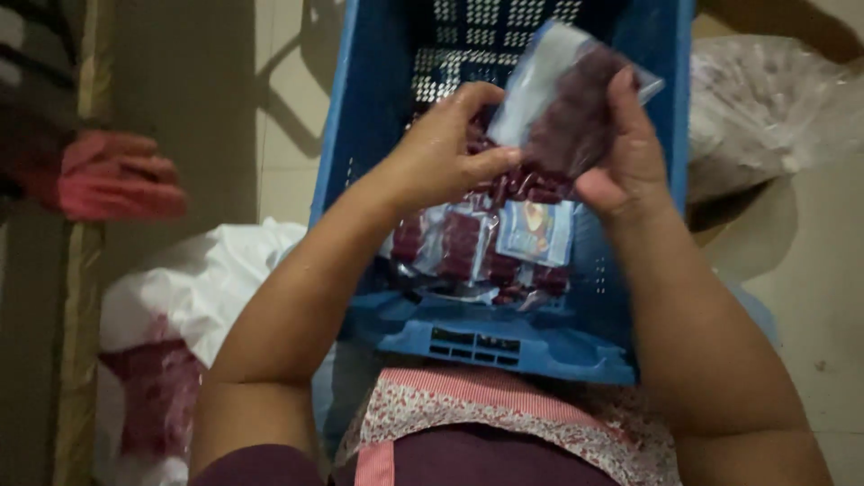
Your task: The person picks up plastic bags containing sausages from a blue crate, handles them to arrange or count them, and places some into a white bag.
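Observation:
Both of my hands hold one clear plastic packet (567, 108) filled with dark red pieces, lifted above a blue plastic crate (369, 135). My left hand (445, 148) pinches the packet's lower left edge. My right hand (630, 148) grips its right side, thumb across the front. Inside the crate, below my hands, lie several more packets of dark red pieces (468, 247), one showing a coloured label (535, 231).
A white plastic bag (198, 288) with dark red contents sits at the lower left. A large clear bag (765, 108) of dark pieces rests at the upper right. A pink-gloved hand of another person (112, 175) is at the left edge. The floor is tiled.

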